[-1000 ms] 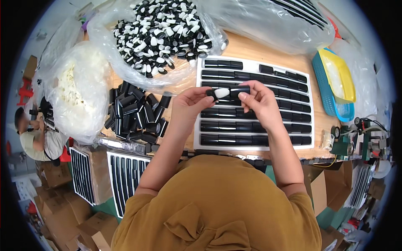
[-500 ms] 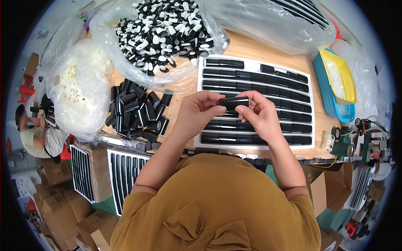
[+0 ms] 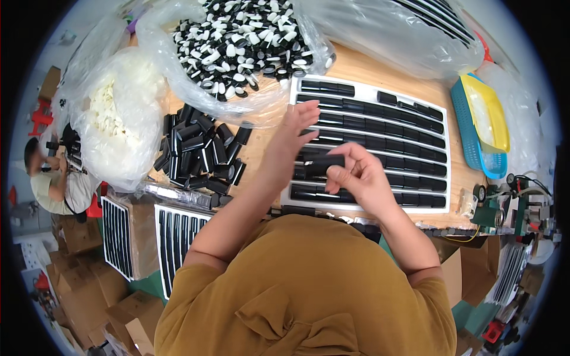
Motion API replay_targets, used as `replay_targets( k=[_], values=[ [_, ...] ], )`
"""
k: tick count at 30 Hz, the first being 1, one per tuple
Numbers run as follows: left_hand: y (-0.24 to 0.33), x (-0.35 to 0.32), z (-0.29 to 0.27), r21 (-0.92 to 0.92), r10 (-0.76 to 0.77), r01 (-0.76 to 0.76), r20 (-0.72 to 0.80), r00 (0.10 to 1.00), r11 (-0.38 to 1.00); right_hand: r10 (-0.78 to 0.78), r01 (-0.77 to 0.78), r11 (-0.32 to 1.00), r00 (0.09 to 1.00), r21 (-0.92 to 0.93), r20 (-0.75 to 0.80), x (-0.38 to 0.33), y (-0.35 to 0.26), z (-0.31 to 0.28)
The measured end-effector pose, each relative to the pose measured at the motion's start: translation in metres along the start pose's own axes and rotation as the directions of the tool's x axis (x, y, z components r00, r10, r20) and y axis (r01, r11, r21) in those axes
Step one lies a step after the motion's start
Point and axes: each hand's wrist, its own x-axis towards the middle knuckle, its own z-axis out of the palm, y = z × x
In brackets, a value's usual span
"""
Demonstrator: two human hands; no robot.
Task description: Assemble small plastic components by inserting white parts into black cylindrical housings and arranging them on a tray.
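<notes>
The right hand [image 3: 359, 178] is partly closed, thumb and fingertips pinching one end of a black cylinder [image 3: 323, 162]. The cylinder is held roughly level, its free end pointing to the left, above a white tray [image 3: 366, 91]. The left hand [image 3: 290, 137] is open, fingers extended and thumb apart, over the tray's left edge; nothing is seen in its hold.

The tray lies on a wooden table [image 3: 380, 66] and carries rows of black cylinders; the top row shows a gap near its middle. Left of the tray lies a loose heap of black cylinders [image 3: 199, 148]. Beyond that heap, an open clear bag holds small black-and-white pieces [image 3: 240, 50]. Further left stands a clear bag of cream-coloured pieces [image 3: 113, 113]. Right of the tray, a yellow basket [image 3: 496, 121] sits in a blue basket [image 3: 464, 132]. At far left, another person [image 3: 56, 190] is visible.
</notes>
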Motion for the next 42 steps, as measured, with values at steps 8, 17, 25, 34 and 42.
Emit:
replay_targets(
  k=[8,17,25,34,42],
  values=[
    [-0.007,-0.009,0.021,-0.02,0.017,-0.016,0.036,0.999,1.0,0.143,-0.12,0.984,0.971,-0.131,0.19,-0.015,-0.009,0.004],
    [-0.02,0.007,0.007,0.074,0.076,-0.074,-0.03,0.997,0.995,0.06,0.012,0.838,0.992,-0.546,0.113,0.008,-0.017,0.0],
    [-0.02,0.016,-0.031,0.246,0.282,-0.209,-0.319,0.905,0.946,-0.368,-0.06,0.638,0.853,-0.768,-0.371,0.131,0.031,-0.164],
    [-0.016,0.019,-0.088,0.225,0.2,-0.099,-0.484,0.852,0.969,-0.615,-0.077,0.069,0.781,-0.995,-0.103,0.149,0.046,-0.209],
    [-0.027,0.055,-0.107,0.565,0.414,-0.141,-0.391,0.822,0.813,-0.664,-0.123,-0.102,0.747,-0.987,-0.024,0.165,0.051,-0.125]
  ],
)
